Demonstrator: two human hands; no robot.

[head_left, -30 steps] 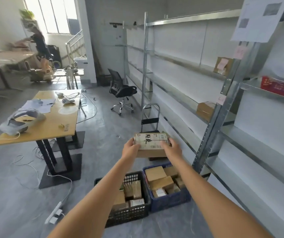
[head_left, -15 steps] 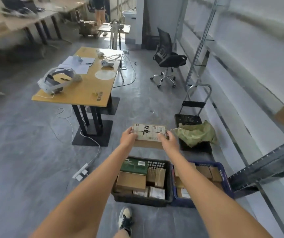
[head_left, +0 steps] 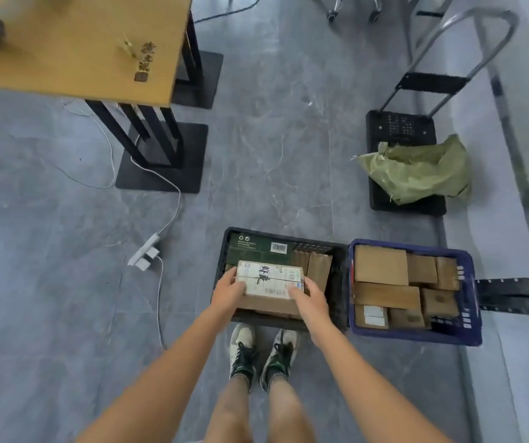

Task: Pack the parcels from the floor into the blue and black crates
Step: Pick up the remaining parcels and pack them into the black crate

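Black crate (head_left: 341, 282), blue crate (head_left: 474, 302), brown parcels (head_left: 381, 265), green sack (head_left: 416, 171).

Wooden table (head_left: 74, 49) at upper left, standing on black legs with flat black base plates (head_left: 161, 161). A white cable (head_left: 169, 215) runs across the grey floor (head_left: 272, 139) to a white power strip (head_left: 145, 252). At right, a black hand trolley (head_left: 402, 129) with a metal handle carries a crumpled green bag (head_left: 416, 171). Chair castors (head_left: 352, 9) show at the top edge. Two shoes (head_left: 261, 351) stand at lower centre.
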